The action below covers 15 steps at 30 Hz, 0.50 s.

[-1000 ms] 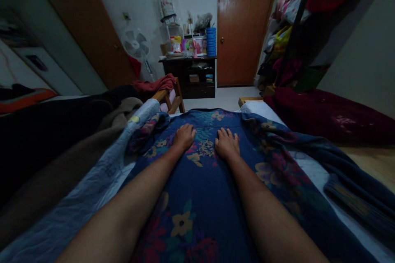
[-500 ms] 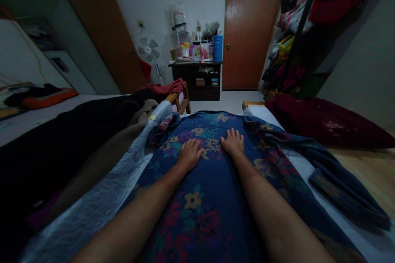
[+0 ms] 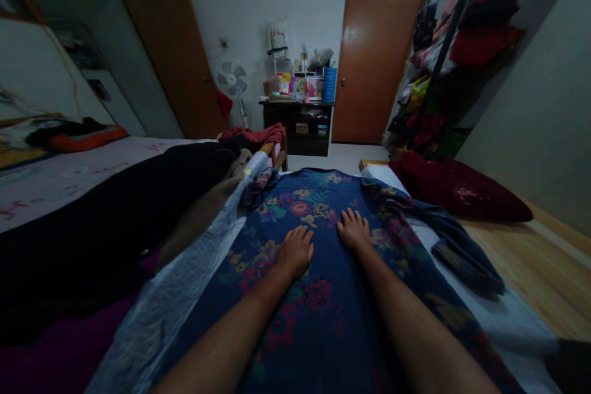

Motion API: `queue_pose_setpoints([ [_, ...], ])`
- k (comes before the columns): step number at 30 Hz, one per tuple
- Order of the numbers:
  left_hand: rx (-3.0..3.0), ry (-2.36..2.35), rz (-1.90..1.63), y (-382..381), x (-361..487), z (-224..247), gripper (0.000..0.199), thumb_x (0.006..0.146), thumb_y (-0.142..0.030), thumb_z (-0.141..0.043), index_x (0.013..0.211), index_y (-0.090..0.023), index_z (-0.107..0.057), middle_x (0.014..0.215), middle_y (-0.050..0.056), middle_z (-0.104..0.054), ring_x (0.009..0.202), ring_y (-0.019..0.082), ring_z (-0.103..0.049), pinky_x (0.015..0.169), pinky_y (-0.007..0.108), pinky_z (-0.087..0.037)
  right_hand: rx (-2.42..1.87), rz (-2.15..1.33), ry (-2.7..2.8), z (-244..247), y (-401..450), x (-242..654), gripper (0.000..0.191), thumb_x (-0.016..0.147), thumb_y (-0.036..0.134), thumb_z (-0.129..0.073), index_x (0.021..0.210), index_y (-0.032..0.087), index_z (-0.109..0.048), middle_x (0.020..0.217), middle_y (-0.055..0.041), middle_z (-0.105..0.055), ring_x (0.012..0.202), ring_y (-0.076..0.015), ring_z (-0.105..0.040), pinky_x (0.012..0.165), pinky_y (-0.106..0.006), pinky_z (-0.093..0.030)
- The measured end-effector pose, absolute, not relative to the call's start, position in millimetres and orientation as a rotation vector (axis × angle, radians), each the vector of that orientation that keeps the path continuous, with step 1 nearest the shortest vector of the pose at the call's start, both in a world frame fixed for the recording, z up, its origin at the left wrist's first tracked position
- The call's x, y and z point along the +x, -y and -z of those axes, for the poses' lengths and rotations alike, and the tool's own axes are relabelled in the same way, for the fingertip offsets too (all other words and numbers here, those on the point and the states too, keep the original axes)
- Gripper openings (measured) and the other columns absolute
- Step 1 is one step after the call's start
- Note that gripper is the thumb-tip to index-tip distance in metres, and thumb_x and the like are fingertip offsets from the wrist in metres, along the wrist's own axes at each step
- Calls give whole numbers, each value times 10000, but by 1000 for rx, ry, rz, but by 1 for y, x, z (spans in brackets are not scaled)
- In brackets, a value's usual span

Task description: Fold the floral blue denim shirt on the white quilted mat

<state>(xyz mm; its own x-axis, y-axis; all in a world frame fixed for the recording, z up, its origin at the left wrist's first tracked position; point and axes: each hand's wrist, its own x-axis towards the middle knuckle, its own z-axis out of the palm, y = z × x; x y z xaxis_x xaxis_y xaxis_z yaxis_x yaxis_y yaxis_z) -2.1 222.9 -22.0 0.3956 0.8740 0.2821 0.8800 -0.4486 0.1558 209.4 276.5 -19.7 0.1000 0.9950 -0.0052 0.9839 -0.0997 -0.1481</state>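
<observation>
A dark blue garment with a flower pattern [image 3: 323,283] lies spread out on a pale cloth [image 3: 184,277], its neckline at the far end. My left hand [image 3: 295,251] rests palm down on the middle of it, fingers a little apart. Farther up and to the right, my right hand [image 3: 354,229] lies flat on the same fabric with its fingers spread. One sleeve [image 3: 468,258] stretches out to the right and bends toward me. The other sleeve [image 3: 261,186] is bunched at the far left of the garment.
Dark clothes [image 3: 115,215] are heaped along the left. A maroon cushion [image 3: 457,188] lies at the right on a wooden surface [image 3: 521,252]. Beyond stand a dark cabinet [image 3: 295,129], a fan [image 3: 232,79], a door [image 3: 376,61] and hanging clothes [image 3: 484,43].
Both hands have slid toward me over the fabric, the left one farther. The flowers that my left hand covered now show. The camera view has shifted slightly.
</observation>
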Motion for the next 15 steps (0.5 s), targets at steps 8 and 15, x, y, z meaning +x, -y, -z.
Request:
queue_pose_setpoints([
  [8, -2529, 1801, 369, -177, -20, 22, 531, 948, -485, -405, 1433, -274, -445, 1525, 56, -404, 1416, 314, -308, 1148, 495, -253, -2273, -182, 2060, 15, -226, 215, 609, 966, 500, -252, 1519, 247, -291, 1606, -33, -217, 1468, -264, -147, 1158, -477, -104],
  [15, -2389, 1897, 363, -149, -25, 16, 513, 936, -457, -424, 1407, -262, -486, 1495, 94, -443, 1406, 364, -311, 1134, 554, -229, -2316, -192, 1974, 7, -189, 213, 609, 963, 486, -287, 1509, 218, -319, 1603, -70, -219, 1470, -295, -142, 1152, -523, -87],
])
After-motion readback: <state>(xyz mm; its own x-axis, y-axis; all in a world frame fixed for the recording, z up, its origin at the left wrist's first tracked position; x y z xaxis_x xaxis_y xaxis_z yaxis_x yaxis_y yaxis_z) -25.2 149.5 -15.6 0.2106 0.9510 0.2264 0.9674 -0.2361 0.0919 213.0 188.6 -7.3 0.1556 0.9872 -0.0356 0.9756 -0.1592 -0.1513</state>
